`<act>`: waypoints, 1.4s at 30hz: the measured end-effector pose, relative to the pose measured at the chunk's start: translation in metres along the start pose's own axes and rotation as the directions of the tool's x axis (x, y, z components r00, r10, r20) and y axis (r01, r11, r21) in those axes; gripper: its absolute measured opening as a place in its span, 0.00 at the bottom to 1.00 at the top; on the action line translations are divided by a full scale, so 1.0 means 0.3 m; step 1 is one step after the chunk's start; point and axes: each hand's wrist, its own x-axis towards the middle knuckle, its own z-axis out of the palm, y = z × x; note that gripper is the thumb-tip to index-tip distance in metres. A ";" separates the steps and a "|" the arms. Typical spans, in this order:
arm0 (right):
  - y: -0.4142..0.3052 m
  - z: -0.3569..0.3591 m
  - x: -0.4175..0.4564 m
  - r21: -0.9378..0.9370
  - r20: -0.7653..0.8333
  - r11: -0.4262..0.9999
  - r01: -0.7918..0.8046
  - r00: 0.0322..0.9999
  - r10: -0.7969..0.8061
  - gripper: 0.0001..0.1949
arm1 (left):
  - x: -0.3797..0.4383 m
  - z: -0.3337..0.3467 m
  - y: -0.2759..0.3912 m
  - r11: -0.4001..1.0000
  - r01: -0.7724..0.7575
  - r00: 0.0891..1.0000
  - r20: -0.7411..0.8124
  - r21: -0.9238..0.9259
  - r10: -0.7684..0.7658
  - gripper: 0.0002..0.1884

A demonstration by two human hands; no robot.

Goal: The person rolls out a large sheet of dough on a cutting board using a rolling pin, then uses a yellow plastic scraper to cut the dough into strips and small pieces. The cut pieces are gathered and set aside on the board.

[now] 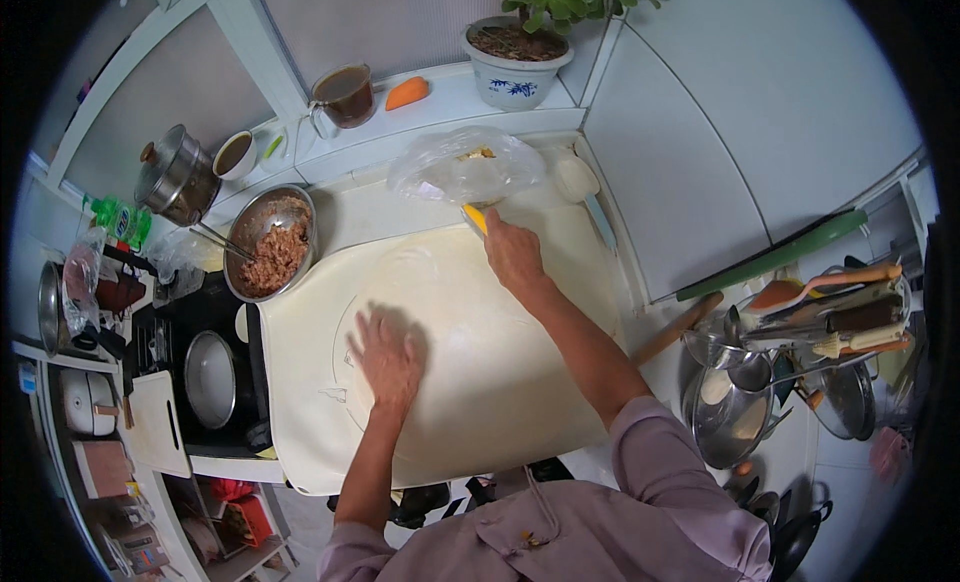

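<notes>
A large, thin sheet of pale dough lies spread over a cream-coloured mat, whose printed lines show at its left. My left hand rests palm down near the dough's left edge, fingers apart, with nothing in it. Above the dough's far edge, my right hand grips a small yellow tool with a metallic-looking part; its exact kind is unclear. Just beyond that hand sits a clear plastic bag with something yellowish inside.
A steel bowl of minced filling touches the mat's far left corner. On the ledge stand a glass jug of brown liquid, a carrot piece and a potted plant. A rolling pin and steel bowls are at right.
</notes>
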 end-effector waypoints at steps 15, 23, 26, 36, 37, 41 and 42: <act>-0.002 -0.022 0.028 -0.005 0.070 1.000 -0.008 0.998 0.009 0.08 | 0.448 0.266 0.225 0.911 -0.357 0.933 -0.034 -0.204 0.358 0.33; -0.026 -0.011 -0.009 -0.003 -0.007 1.000 0.002 1.000 -0.002 0.10 | 0.451 0.259 0.222 0.930 -0.356 0.934 -0.014 -0.095 0.356 0.32; -0.030 0.026 -0.014 -0.008 -0.036 1.000 -0.009 0.999 0.009 0.11 | 0.447 0.236 0.233 0.938 -0.340 0.940 0.017 -0.068 0.341 0.33; -0.171 0.110 -0.028 -0.072 -0.219 0.991 -0.117 0.971 0.098 0.11 | 0.470 0.245 0.218 0.912 -0.404 0.902 0.196 0.071 0.384 0.37; -0.185 0.097 -0.024 -0.062 -0.173 0.990 -0.129 0.978 0.117 0.10 | 0.468 0.243 0.209 0.912 -0.401 0.897 0.236 0.080 0.374 0.37; -0.163 0.066 -0.021 -0.042 -0.121 0.989 -0.140 0.984 0.134 0.09 | 0.457 0.249 0.208 0.903 -0.423 0.903 0.120 0.078 0.413 0.38; -0.162 0.059 -0.022 -0.047 -0.137 0.988 -0.145 0.981 0.137 0.09 | 0.456 0.251 0.206 0.899 -0.431 0.900 0.106 0.076 0.423 0.39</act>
